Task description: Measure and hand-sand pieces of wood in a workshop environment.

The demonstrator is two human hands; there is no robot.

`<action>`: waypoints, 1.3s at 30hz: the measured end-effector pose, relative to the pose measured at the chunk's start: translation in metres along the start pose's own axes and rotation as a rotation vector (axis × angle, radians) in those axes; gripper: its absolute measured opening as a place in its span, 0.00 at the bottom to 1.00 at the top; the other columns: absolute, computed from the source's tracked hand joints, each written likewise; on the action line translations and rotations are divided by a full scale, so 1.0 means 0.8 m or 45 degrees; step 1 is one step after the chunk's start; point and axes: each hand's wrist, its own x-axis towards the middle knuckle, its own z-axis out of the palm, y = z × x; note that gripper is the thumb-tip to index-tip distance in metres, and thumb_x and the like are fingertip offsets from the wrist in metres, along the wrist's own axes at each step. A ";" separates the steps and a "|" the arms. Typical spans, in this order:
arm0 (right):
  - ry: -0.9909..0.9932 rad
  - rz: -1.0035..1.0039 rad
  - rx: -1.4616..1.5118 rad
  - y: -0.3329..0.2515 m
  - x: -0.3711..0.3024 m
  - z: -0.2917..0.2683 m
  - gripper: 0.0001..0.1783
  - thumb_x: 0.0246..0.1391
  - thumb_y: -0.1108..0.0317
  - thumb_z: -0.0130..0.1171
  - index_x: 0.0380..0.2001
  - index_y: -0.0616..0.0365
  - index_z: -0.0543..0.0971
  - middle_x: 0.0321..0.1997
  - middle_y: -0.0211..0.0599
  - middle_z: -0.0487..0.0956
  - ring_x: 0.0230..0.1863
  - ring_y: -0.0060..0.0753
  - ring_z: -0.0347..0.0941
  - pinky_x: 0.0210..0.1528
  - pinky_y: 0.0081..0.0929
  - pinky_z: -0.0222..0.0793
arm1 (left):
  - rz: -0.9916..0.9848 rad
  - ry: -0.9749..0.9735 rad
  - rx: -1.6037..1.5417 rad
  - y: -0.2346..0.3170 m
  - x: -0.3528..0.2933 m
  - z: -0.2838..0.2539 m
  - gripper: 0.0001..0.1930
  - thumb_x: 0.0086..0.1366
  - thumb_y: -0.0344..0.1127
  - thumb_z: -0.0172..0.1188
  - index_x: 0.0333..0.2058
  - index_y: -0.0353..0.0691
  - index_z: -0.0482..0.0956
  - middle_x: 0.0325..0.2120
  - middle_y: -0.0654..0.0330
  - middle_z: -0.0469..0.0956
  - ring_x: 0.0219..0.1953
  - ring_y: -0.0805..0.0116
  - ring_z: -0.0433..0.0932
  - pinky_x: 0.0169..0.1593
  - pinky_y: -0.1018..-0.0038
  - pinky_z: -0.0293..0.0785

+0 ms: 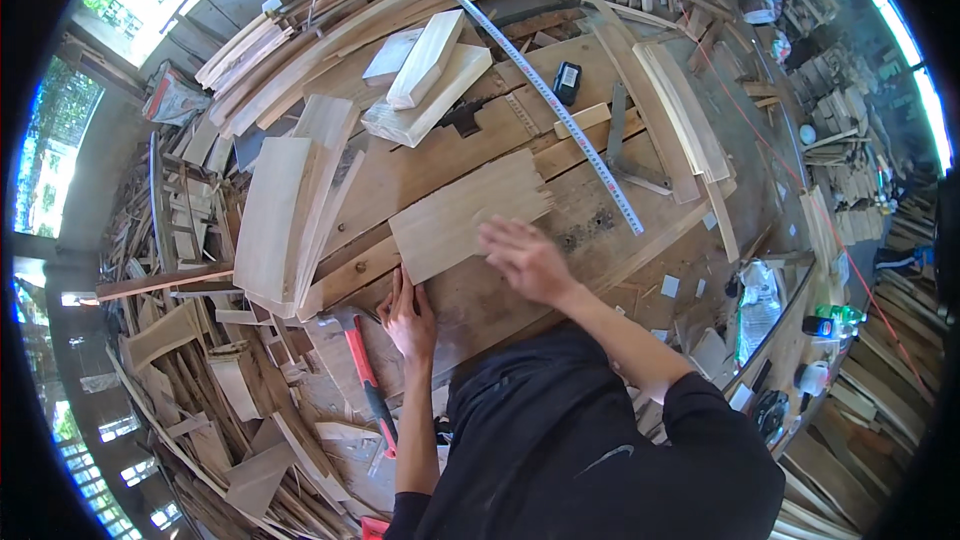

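Observation:
A thin, pale wood sheet [465, 215] with a ragged right end lies on the workbench [455, 325] in front of me. My left hand [408, 322] rests at its lower left corner, fingers stretched forward and fingertips by the edge. Whether anything small sits under those fingertips is hard to make out. Over the sheet's lower right edge is my right hand [525, 260], slightly blurred, fingers extended and apart, with nothing seen in it. Left of my left hand lies a hammer [365, 370] with a red and black handle.
Thin boards [275, 205] lean in a stack at the left. Thick wood blocks [430, 80] are piled beyond the sheet. A steel rule [550, 100] slants across the right, near a black tape measure [567, 83] and a sliding bevel [630, 155]. Scrap wood [210, 420] covers the floor.

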 end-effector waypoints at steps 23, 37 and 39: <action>0.122 0.324 -0.120 0.049 0.110 -0.004 0.16 0.69 0.60 0.57 0.52 0.51 0.87 0.66 0.38 0.81 0.72 0.49 0.70 0.72 0.42 0.68 | 0.022 0.088 -0.042 0.010 0.004 0.001 0.20 0.72 0.35 0.63 0.61 0.41 0.82 0.59 0.52 0.83 0.53 0.58 0.85 0.59 0.63 0.71; -0.126 0.004 0.012 -0.035 0.127 0.087 0.16 0.69 0.58 0.57 0.50 0.49 0.88 0.65 0.34 0.82 0.70 0.42 0.74 0.70 0.42 0.72 | 0.038 0.054 -0.050 0.012 0.005 -0.011 0.23 0.76 0.36 0.57 0.68 0.49 0.75 0.63 0.58 0.80 0.63 0.65 0.80 0.60 0.63 0.69; -0.121 0.257 0.042 -0.013 0.124 0.053 0.15 0.69 0.58 0.57 0.47 0.51 0.89 0.64 0.36 0.82 0.69 0.44 0.74 0.71 0.42 0.71 | 0.022 0.055 -0.064 0.012 0.004 -0.011 0.23 0.77 0.36 0.57 0.69 0.49 0.75 0.62 0.57 0.81 0.62 0.64 0.80 0.60 0.63 0.69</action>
